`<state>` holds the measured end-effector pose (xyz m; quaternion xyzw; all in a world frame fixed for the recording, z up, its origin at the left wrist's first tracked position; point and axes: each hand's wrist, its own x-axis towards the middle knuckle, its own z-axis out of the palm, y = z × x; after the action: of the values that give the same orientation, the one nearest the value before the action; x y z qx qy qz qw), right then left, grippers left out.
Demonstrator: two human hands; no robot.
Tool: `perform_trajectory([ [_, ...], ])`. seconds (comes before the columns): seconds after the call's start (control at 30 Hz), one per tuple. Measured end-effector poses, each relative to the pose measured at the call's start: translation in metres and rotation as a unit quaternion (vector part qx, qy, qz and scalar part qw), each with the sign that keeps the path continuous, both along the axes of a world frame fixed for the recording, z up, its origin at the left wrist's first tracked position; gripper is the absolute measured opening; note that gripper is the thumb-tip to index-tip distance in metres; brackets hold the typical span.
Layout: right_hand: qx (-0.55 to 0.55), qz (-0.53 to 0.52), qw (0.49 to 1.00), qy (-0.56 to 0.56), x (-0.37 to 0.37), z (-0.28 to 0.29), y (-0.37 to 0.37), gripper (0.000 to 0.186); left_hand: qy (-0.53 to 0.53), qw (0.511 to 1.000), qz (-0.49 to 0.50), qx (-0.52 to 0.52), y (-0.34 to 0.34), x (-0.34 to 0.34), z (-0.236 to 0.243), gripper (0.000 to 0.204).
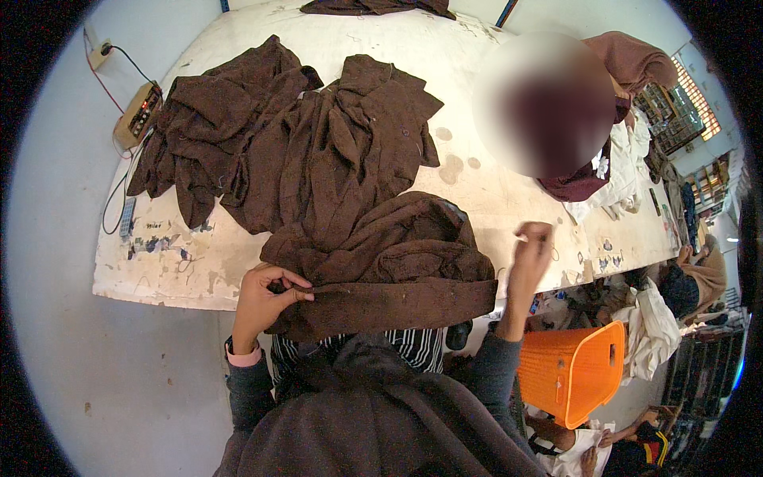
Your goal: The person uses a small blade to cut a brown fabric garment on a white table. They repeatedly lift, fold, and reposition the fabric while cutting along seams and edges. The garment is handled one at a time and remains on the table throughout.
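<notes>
A dark brown garment (389,306) of coarse cloth lies over the table's near edge, its wide straight band hanging toward my lap. My left hand (266,302) is closed at the left end of this band, thumb and fingers pinching the fabric. Lifted off the cloth, my right hand (531,258) is just past the band's right end. Its fingers look bent but are smeared by motion, so whether they hold anything is hidden. More brown garments (342,143) are heaped directly beyond, running into the piece before me.
The pale, stained table (453,79) spreads ahead. A person in maroon (576,187) is at its right side by white cloth (624,179). An orange plastic basket (568,374) stands below my right arm. Left are a wall, a power box (139,115) and cables. Other people work at lower right.
</notes>
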<state>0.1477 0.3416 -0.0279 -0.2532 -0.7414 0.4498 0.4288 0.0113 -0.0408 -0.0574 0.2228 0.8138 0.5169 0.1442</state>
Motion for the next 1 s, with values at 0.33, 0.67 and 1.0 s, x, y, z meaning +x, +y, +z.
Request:
perform_trajectory([
  [0.33,0.046,0.064,0.985,-0.154,0.006,0.042,-0.029,0.03,0.009,1.0,-0.002,0.01,-0.004,-0.001,-0.01,0.019],
  [0.67,-0.031,0.315,0.944,-0.091,-0.067,0.022,-0.085,0.012,0.006,1.0,-0.007,0.019,-0.001,-0.002,-0.006,0.018],
  [1.0,0.021,0.381,0.897,-0.222,-0.038,0.03,-0.109,0.029,0.051,0.999,-0.005,-0.012,-0.002,-0.001,-0.005,0.021],
])
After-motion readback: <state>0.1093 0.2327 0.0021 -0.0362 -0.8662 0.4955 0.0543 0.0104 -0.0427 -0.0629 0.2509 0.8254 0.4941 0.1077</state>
